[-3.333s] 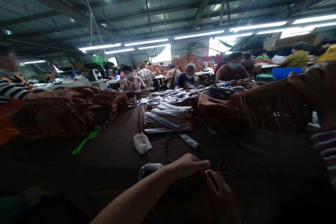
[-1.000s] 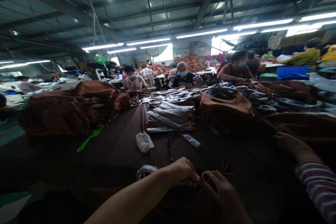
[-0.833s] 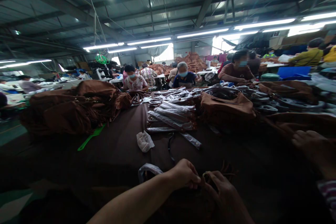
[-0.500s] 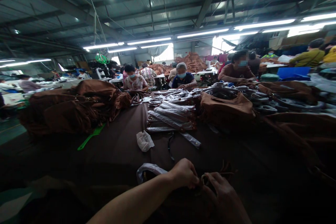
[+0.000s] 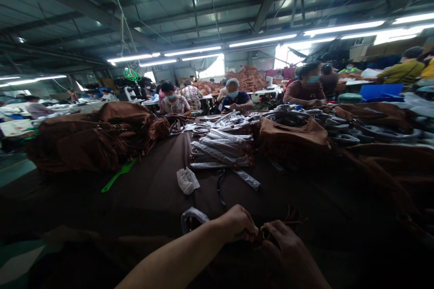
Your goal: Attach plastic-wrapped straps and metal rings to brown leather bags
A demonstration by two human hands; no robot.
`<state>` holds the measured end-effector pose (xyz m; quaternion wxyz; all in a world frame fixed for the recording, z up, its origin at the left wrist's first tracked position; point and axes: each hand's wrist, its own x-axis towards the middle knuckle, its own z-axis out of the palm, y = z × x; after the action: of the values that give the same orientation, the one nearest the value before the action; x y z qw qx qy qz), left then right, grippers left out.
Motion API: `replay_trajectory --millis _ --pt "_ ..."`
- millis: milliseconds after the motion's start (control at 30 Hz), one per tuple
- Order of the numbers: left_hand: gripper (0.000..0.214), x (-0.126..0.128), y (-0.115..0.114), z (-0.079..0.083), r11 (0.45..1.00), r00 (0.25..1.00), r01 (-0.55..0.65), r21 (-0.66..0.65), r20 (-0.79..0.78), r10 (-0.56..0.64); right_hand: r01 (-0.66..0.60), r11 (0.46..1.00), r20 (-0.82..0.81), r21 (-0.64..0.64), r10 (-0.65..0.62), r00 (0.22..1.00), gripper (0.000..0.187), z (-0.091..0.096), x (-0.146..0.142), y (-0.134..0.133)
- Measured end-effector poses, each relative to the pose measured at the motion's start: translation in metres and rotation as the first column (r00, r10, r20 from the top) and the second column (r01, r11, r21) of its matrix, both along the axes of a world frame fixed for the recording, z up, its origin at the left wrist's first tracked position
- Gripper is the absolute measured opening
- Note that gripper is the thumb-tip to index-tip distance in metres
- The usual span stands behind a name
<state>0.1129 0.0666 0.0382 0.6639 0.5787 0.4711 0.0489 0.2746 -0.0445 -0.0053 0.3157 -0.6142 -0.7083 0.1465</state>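
Note:
My left hand [image 5: 237, 223] and my right hand [image 5: 288, 248] meet low at the table's near edge, both with fingers pinched together. Between them they grip a small brown fringe piece [image 5: 288, 220] with thin leather strands that stick out behind the fingers. It is dark there and I cannot make out its finer parts. A plastic-wrapped strap [image 5: 191, 217] curls just left of my left wrist.
A dark brown cloth covers the table [image 5: 152, 198]. On it lie a heap of brown fringed bags [image 5: 91, 140], a green comb [image 5: 118, 175], a crumpled white wrapper [image 5: 187, 179], a stack of wrapped straps [image 5: 220, 149], and more brown bags [image 5: 294, 137]. Several masked workers sit behind.
A co-worker's hand and striped sleeve at the right edge have withdrawn from view. My two hands stay together on the fringe piece, shifting only slightly.

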Motion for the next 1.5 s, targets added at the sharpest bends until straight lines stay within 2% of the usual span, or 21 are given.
replay_trajectory --millis 133,267,367,433,500,600,733,833,900,1000,1100,1200,1333,1400,1433,1467,1500 --pt "0.018 0.004 0.009 -0.002 0.997 0.997 0.065 0.028 0.027 -0.066 -0.075 0.997 -0.024 -0.018 0.075 0.997 0.024 0.003 0.004 -0.002" --pt "0.018 0.000 0.014 0.009 0.976 0.977 0.214 0.027 0.010 -0.214 -0.006 0.999 -0.022 0.040 0.007 1.000 0.025 -0.012 0.006 -0.003" --pt "0.020 -0.005 0.008 0.026 0.892 0.898 0.424 0.158 -0.202 -0.391 0.045 0.996 -0.018 0.076 -0.044 0.999 0.034 -0.022 0.002 -0.003" --pt "0.020 -0.008 0.001 0.036 0.818 0.848 0.507 0.270 -0.324 -0.419 0.078 0.993 -0.005 0.086 -0.078 0.997 0.034 -0.023 -0.003 -0.002" --pt "0.020 -0.011 -0.005 0.041 0.813 0.866 0.484 0.325 -0.309 -0.392 0.099 0.991 0.004 0.090 -0.100 0.995 0.027 -0.019 -0.007 0.000" --pt "0.024 -0.015 -0.015 0.037 0.881 0.937 0.350 0.319 -0.130 -0.325 0.082 0.993 -0.002 0.081 -0.082 0.997 0.017 -0.010 -0.014 0.003" --pt "0.026 -0.019 -0.032 0.021 0.967 0.981 0.092 0.236 0.143 -0.128 0.160 0.987 -0.059 0.007 -0.160 0.985 0.022 -0.004 -0.026 0.004" --pt "0.026 -0.025 -0.044 0.014 0.965 0.979 -0.046 0.257 0.203 -0.007 0.205 0.975 -0.054 -0.088 -0.211 0.976 0.018 0.000 -0.037 0.004" --pt "0.026 -0.031 -0.046 0.012 0.945 0.989 -0.027 0.326 0.145 -0.022 0.198 0.977 -0.023 -0.082 -0.200 0.979 0.020 0.003 -0.043 0.004" --pt "0.026 -0.041 -0.042 0.010 0.919 0.995 0.100 0.382 -0.025 -0.098 0.145 0.989 0.038 0.017 -0.146 0.989 0.029 0.003 -0.047 0.005" --pt "0.027 -0.047 -0.035 0.013 0.921 0.979 0.185 0.343 -0.150 -0.141 0.075 0.989 0.101 0.129 -0.088 0.991 0.032 -0.002 -0.046 0.007" --pt "0.027 -0.047 -0.029 0.023 0.932 0.965 0.229 0.282 -0.194 -0.179 0.013 0.975 0.138 0.221 -0.045 0.989 0.032 -0.009 -0.046 0.009" --pt "0.029 -0.044 -0.021 0.043 0.938 0.949 0.301 0.171 -0.153 -0.276 0.009 0.982 0.150 0.188 -0.038 0.988 0.035 -0.011 -0.047 0.010" --pt "0.029 -0.041 -0.021 0.050 0.907 0.929 0.341 0.247 -0.235 -0.285 0.045 0.992 0.149 0.120 -0.063 0.987 0.034 -0.008 -0.048 0.011" --pt "0.029 -0.039 -0.022 0.051 0.862 0.913 0.366 0.351 -0.315 -0.259 0.075 0.993 0.150 0.086 -0.088 0.985 0.034 -0.006 -0.048 0.012" --pt "0.028 -0.036 -0.026 0.052 0.787 0.892 0.400 0.470 -0.399 -0.215 0.111 0.992 0.151 0.054 -0.118 0.981 0.033 -0.004 -0.048 0.012" --pt "0.027 -0.034 -0.030 0.051 0.688 0.871 0.436 0.580 -0.465 -0.160 0.151 0.988 0.153 0.017 -0.152 0.976 0.032 -0.002 -0.047 0.013"
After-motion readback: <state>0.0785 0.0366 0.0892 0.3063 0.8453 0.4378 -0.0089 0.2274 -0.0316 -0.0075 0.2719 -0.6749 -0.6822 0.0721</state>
